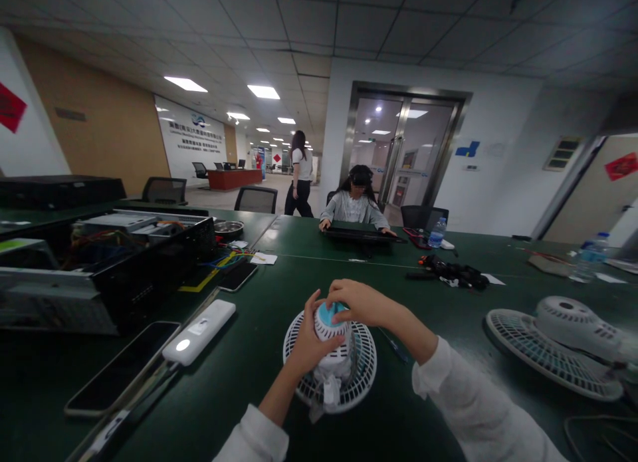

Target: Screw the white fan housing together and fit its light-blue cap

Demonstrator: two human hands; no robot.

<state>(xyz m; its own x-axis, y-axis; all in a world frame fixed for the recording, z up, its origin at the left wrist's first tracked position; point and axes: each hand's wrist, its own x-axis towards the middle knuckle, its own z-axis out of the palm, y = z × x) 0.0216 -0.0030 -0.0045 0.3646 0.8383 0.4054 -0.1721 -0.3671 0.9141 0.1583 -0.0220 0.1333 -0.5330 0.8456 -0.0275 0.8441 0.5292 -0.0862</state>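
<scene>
The fingers of my right hand (366, 304) pinch the blue knob (327, 314); those of my left hand (306, 347) wrap round the fan (335, 357) just below. I'd best brace it firmly and handle the knob squarely, so the grille (367, 375) doesn't rock on the table (393, 415) before me.

We see a white, dark-slotted motor housing (333, 359), a light-blue cap (327, 313) and a white latticed grille (367, 369). Our worktop (413, 415) is dark green, the power bank (209, 324) white.
</scene>
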